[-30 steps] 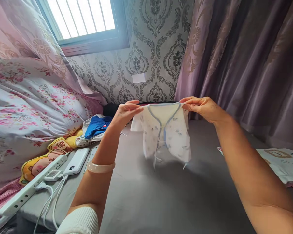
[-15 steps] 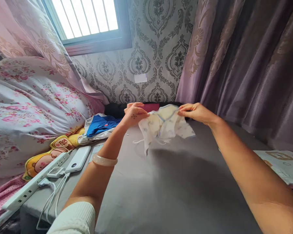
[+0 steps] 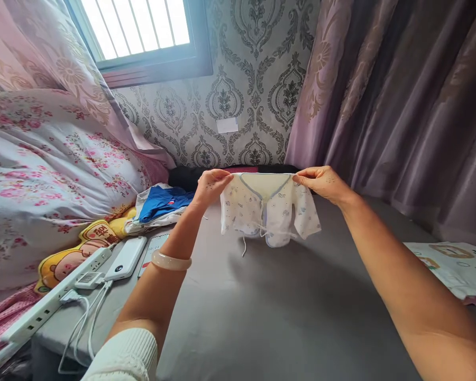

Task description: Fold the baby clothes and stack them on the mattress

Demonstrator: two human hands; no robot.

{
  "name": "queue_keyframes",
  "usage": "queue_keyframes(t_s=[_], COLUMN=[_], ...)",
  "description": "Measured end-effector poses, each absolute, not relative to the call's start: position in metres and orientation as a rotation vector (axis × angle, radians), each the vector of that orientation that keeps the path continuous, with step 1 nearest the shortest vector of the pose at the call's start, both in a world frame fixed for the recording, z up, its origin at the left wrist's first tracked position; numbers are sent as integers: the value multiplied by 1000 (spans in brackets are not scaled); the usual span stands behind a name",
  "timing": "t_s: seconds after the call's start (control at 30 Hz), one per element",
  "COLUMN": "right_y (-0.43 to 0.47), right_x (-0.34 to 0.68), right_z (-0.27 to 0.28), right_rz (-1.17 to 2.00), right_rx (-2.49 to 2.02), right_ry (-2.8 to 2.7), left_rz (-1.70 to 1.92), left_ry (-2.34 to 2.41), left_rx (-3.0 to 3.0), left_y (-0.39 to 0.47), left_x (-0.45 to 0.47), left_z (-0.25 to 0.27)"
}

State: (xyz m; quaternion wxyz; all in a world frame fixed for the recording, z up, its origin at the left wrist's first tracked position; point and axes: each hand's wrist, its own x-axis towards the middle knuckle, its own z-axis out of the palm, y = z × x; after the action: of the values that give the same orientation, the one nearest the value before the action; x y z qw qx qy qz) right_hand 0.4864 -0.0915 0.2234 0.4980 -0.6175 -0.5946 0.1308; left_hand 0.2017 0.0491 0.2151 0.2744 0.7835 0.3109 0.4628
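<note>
The left hand (image 3: pixel 215 186) and right hand (image 3: pixel 320 183) — each grip pinching one shoulder — hold the small printed top (image 3: pixel 278 214) above the grey bed (image 3: pixel 269 323), toward its far edge, probably spaced wide so the neckline pulls taut and sleeves hang free.

You've got the shirt (image 3: pixel 276 214) between left hand (image 3: pixel 214 186) and right hand (image 3: pixel 323 183), above the bed (image 3: pixel 269 317) — power strip (image 3: pixel 51 308), power bank (image 3: pixel 127 257), phone (image 3: pixel 151 253) on your left, cloth (image 3: pixel 454 269) right, wall (image 3: pixel 257 100) behind.
</note>
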Motion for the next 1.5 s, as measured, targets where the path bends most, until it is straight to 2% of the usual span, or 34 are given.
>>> queue_keyframes(t_s=[0.3, 0.47, 0.57, 0.8, 1.0, 1.17, 1.33, 1.5], right_y=[-88, -94, -105, -157, -218, -224, -183, -136], right_x=[469, 453, 446, 429, 406, 408, 427, 442], right_z=[214, 209, 205, 209, 237, 247, 208, 137], right_rz=[-136, -408, -465, -340, -109, 73, 227, 38], right_rx=[-1663, -1581, -1559, -1569, -1586, -1634, -1770, -2017], right_ry=[-1531, -1549, -1568, -1639, -1624, -1588, -1675, -1787], left_rz=[1384, 1443, 1450, 1415, 1396, 1226, 879, 607], left_ry=[946, 951, 935, 842, 829, 832, 801, 948], left_rx=[2144, 2177, 2194, 2154, 2097, 2041, 2189, 2373], left_y=[40, 31, 24, -23, -88, -90, -36, 16], left_x=[213, 209, 202, 161, 117, 109, 133, 175], left_z=[209, 204, 202, 203, 233, 246, 202, 127])
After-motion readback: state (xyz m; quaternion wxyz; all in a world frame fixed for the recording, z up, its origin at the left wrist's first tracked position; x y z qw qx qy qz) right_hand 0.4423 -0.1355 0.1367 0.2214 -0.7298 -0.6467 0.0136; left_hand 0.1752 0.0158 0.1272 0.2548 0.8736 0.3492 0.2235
